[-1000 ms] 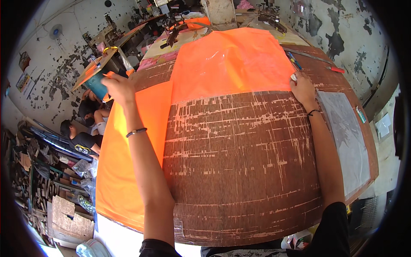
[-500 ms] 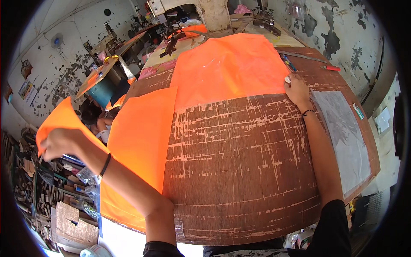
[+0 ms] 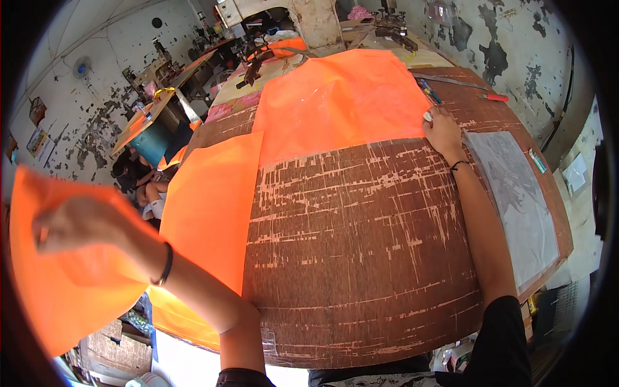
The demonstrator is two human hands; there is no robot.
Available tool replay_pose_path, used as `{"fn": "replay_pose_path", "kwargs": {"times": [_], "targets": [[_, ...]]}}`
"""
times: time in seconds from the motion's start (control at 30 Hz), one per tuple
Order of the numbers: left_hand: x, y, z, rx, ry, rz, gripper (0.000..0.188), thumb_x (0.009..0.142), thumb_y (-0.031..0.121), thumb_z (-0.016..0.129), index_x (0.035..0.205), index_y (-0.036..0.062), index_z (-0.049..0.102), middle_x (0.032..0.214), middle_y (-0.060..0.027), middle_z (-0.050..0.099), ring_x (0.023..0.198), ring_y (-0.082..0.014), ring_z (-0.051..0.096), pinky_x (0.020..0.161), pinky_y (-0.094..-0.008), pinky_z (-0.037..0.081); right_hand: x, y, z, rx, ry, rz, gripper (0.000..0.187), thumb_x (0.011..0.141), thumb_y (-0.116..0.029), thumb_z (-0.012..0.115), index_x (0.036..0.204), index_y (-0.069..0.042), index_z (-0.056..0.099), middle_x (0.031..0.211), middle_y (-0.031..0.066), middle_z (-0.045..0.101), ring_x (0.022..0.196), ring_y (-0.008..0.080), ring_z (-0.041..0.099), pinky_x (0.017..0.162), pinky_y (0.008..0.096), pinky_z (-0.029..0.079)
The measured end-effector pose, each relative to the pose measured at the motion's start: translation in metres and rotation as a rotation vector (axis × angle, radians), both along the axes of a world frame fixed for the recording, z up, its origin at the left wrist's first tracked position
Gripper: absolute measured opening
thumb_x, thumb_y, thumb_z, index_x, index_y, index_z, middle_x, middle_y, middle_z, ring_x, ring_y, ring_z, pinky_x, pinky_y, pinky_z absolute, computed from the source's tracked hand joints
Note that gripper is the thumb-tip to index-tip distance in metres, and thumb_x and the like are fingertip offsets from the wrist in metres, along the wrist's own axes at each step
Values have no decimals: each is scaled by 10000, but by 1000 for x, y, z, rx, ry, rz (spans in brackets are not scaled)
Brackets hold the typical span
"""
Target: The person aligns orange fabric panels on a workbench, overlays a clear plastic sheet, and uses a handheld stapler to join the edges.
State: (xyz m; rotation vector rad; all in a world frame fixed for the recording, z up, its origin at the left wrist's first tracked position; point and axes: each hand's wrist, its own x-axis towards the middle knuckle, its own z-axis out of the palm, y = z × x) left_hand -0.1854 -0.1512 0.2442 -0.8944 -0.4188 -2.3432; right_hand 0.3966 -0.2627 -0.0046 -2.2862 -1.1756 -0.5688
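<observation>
Off the table's left side, my left hand (image 3: 77, 222), blurred by motion, is closed on an orange fabric sheet (image 3: 84, 290) that hangs down around it. A second orange piece (image 3: 206, 200) lies flat along the left of the table, under my left forearm; whether it joins the held sheet I cannot tell. Farther back lies a wide orange piece (image 3: 342, 106), slightly rumpled. My right hand (image 3: 443, 134) rests at its right front corner, fingers curled, with a small white piece (image 3: 427, 117) between the fingertips. The white piece's kind is unclear.
The scratched brown tabletop (image 3: 348, 258) bears a translucent sheet (image 3: 516, 200) at right, pens (image 3: 431, 92), a metal ruler (image 3: 454, 80) and a red-handled tool (image 3: 495, 97). A sewing machine (image 3: 316, 22) stands behind. Another person (image 3: 138, 171) sits low beyond the left edge.
My left hand has swung a little further left, and the orange sheet in it has spread out and now hangs much lower. My right hand keeps its place at the fabric corner.
</observation>
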Motion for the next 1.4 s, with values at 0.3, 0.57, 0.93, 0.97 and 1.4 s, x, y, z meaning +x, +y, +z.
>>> {"fn": "replay_pose_path", "kwargs": {"times": [0.3,0.57,0.93,0.97,1.4], "targets": [[255,-31,-109,-965,1446,-999,211,937,-9,463,1146,-17,487,846,-183,540,820,-279,558,796,-400,466,6,-8,-8,45,-19,6,296,830,-211,634,1088,-67,614,1079,147,632,1038,359,606,857,472,531],[294,-150,-173,-813,2055,-1297,158,966,124,487,995,-31,502,903,-252,591,852,-465,591,734,-501,481,6,-2,-7,56,-52,35,264,849,-222,620,1058,-61,621,1056,147,632,1012,367,608,830,473,535],[220,-178,-162,-934,2451,-912,590,902,490,610,1196,-16,540,1342,-259,473,1170,-439,520,991,-493,439,16,-5,-11,74,30,38,295,841,-219,615,1088,-57,608,1073,153,622,1035,367,591,856,481,514],[218,-168,-182,-928,2463,-911,590,902,490,610,1196,-16,540,1342,-259,473,1170,-439,520,991,-493,439,17,-6,-11,76,36,29,295,841,-219,615,1088,-57,608,1073,153,622,1035,367,591,856,481,514],[243,-137,-204,-809,2131,-713,397,882,408,653,1241,238,651,1202,-149,559,1115,-314,529,949,-424,435,6,-7,-4,8,63,11,323,861,-234,607,1137,-65,609,1155,138,619,1095,355,578,901,475,511]]}}
